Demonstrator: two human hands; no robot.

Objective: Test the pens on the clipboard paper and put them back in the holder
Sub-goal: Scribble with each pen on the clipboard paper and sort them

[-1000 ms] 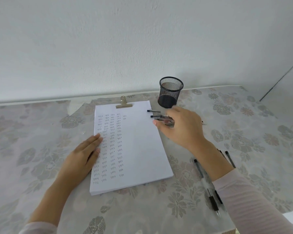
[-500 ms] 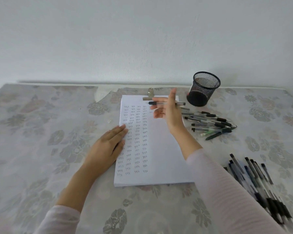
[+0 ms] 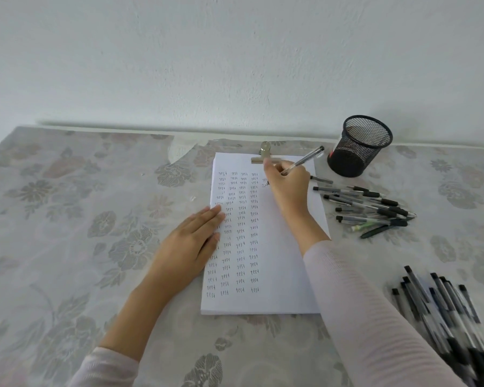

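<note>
White clipboard paper [image 3: 280,247] lies in the middle of the table, with columns of small written marks and a metal clip [image 3: 264,156] at its top. My right hand [image 3: 287,185] grips a clear pen [image 3: 305,160] in writing pose, its tip on the paper near the top of the rightmost column. My left hand [image 3: 190,244] rests flat on the paper's left edge. A black mesh holder [image 3: 358,145] stands upright to the right of the clip. A pile of pens [image 3: 372,209] lies right of the paper. A second pile of pens [image 3: 444,317] lies at the lower right.
The table carries a grey floral cloth [image 3: 81,233] and meets a white wall [image 3: 207,65] at the back. A torn gap in the cloth [image 3: 180,148] shows left of the clip.
My right hand took a pen from the pile, carried it over the paper, turned it into a writing grip and set its tip down. The view swung left, bringing the lower-right pens into sight.
</note>
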